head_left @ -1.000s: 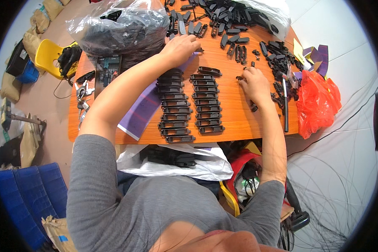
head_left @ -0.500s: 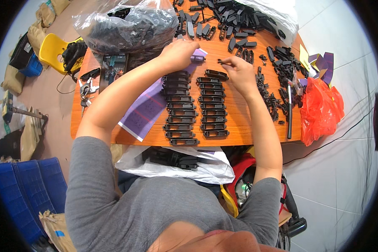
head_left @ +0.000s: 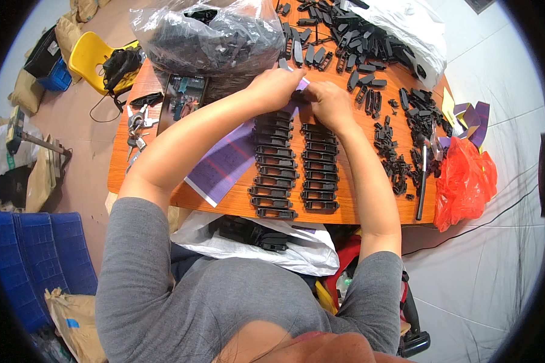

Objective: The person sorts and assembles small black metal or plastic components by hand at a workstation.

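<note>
My left hand (head_left: 277, 89) is closed on a black plastic housing (head_left: 298, 95), mostly covered by fingers, above the far end of two rows of parts. Against the same housing, my right hand (head_left: 330, 104) has its fingertips pinched; the small black piece it holds is hidden now. Nearer me on the table lie a left row of slim black housings (head_left: 274, 183) and a right row of similar housings (head_left: 320, 186), set crosswise one behind another. A purple printed sheet (head_left: 221, 166) lies partly under my left forearm.
A clear bag of black parts (head_left: 209, 45) stands far left by a phone (head_left: 183, 97) and keys (head_left: 140, 121). Loose black parts (head_left: 369, 45) and small black pieces (head_left: 393, 160) lie right, beside a brush (head_left: 422, 181), a red bag (head_left: 466, 181) and a white bag (head_left: 412, 36).
My right hand has moved left with its small piece to meet the housing in my left hand. The whole view has shifted, so the table appears farther right and lower.
</note>
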`<act>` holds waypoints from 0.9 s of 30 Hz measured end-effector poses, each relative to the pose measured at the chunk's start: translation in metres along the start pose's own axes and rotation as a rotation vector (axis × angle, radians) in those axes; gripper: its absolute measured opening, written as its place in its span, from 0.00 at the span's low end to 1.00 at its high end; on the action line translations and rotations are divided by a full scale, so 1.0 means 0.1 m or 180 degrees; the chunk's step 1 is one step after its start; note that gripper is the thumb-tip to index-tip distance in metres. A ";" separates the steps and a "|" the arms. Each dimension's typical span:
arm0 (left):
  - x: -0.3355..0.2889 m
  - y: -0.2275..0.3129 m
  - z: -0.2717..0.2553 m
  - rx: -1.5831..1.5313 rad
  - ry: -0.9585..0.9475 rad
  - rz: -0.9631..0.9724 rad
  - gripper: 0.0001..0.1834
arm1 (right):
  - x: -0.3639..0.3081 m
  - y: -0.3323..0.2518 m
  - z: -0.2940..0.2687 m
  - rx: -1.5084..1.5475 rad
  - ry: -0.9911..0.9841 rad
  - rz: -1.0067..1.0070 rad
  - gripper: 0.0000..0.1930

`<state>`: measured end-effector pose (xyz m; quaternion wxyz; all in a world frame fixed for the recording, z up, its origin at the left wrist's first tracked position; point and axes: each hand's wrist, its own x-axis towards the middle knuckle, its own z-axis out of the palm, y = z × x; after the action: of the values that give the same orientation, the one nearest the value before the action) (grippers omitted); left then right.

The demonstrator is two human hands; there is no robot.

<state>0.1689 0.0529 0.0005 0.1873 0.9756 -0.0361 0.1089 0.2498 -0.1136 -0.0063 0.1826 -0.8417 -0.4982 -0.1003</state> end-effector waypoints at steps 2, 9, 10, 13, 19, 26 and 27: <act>-0.01 0.00 -0.05 -0.0167 -0.0018 -0.0003 0.26 | -0.01 -0.02 0.00 -0.0074 0.0013 -0.0045 0.06; -0.03 0.00 -0.06 -0.0255 -0.0021 -0.0009 0.14 | 0.25 -0.07 -0.11 -0.0051 -0.0815 0.0108 0.10; -0.01 -0.02 -0.04 -0.0255 -0.0014 -0.0003 0.14 | 0.30 -0.05 -0.10 0.0059 -0.0725 0.0122 0.09; 0.00 -0.04 0.00 -0.0176 -0.0101 -0.0048 0.27 | 0.40 -0.02 -0.02 -0.0170 -0.1155 0.0296 0.09; -0.04 0.00 -0.10 -0.0027 0.0064 -0.0013 0.16 | 0.48 -0.27 -0.13 -0.0611 -0.1408 0.0459 0.11; -0.18 0.11 -0.28 0.0930 -0.0609 0.0021 0.09 | -0.02 -0.05 -0.54 0.0288 -0.0019 0.1296 0.13; -0.23 0.08 -0.36 0.1060 -0.0863 0.0072 0.08 | -0.09 -0.07 -0.67 0.0291 0.0052 0.1328 0.12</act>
<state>0.1382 0.0591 0.0305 0.0157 0.9983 -0.0535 -0.0167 0.2404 -0.1449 0.0528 0.2415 -0.9165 -0.3157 -0.0444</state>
